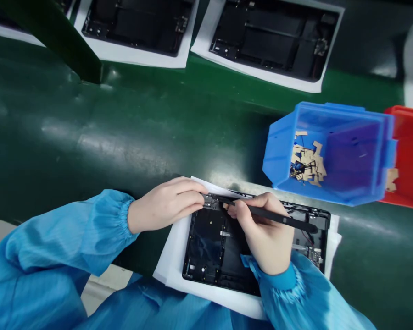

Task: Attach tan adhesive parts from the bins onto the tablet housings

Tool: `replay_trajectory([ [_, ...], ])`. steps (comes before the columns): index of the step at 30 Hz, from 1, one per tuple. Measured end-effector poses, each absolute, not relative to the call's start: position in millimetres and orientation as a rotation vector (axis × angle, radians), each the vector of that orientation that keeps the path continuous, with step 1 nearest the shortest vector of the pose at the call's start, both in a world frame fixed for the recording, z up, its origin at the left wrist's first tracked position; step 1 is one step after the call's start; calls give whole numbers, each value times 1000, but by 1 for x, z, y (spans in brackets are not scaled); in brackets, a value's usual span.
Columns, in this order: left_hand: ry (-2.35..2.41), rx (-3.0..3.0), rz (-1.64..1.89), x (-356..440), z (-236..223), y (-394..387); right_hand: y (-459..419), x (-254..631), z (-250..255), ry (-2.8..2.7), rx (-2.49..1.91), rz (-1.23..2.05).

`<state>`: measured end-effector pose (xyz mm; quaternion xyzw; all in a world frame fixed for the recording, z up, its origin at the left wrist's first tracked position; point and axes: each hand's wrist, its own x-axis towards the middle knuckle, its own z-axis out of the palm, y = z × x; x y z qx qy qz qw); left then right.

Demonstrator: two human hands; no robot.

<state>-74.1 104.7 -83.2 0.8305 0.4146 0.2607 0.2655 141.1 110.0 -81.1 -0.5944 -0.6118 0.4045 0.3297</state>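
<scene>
Shiny green table (pixel 141 123): right hand (pixel 270 233) pinches black tool (pixel 291 221); left hand (pixel 168 204), grip unclear.

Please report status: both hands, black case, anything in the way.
Left hand at upper left corner of black case. Right hand holding black tweezers. Case on white sheet, partly hidden by right hand. Blue bin just beyond.

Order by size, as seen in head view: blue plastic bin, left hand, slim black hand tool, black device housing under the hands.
1. Black device housing, partly covered, and blue plastic bin: too alike to rank.
2. Left hand.
3. Slim black hand tool.
</scene>
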Motion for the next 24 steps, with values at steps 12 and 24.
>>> replay_trajectory([
  [12, 1136, 2251, 659, -71, -81, 105, 110, 141, -82, -1656, -1576, 1029],
  [24, 1217, 2761, 441, -59, -79, 99, 110, 141, -81, -1741, -1553, 981],
])
